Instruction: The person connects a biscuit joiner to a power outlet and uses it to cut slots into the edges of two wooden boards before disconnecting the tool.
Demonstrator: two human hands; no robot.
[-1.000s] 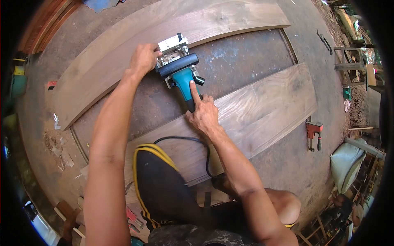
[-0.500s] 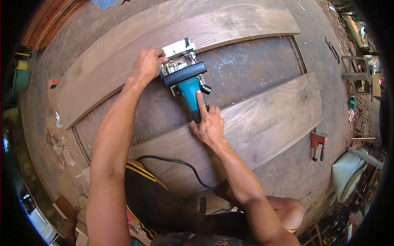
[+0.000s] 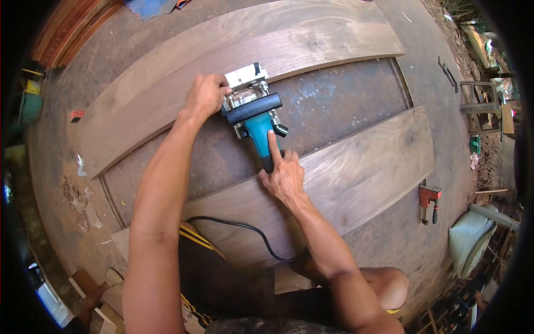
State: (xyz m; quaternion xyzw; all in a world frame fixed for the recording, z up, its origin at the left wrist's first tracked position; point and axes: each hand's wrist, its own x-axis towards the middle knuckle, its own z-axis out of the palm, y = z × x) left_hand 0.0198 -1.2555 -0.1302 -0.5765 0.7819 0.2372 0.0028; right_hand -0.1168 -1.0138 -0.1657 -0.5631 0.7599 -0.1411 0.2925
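The far board (image 3: 322, 42), beyond the biscuit joiner (image 3: 259, 131), could creep if the tool pushes on it, since no clamp shows on its visible edges. The joiner could tip off square should its rear be lifted or lowered: the right hand (image 3: 286, 177) is wrapped around the narrow rear body, index finger along the casing. Up front, the left hand (image 3: 206, 96) grasps the fence's left end, close to the working parts; a slip could nick those fingers. The cord (image 3: 245, 225), looping behind the joiner over the near board (image 3: 367, 158), could snag on a leg.

Compared with the first frame, the raised knee has withdrawn from behind the joiner, exposing more cord; the joiner remains at the far board's edge.
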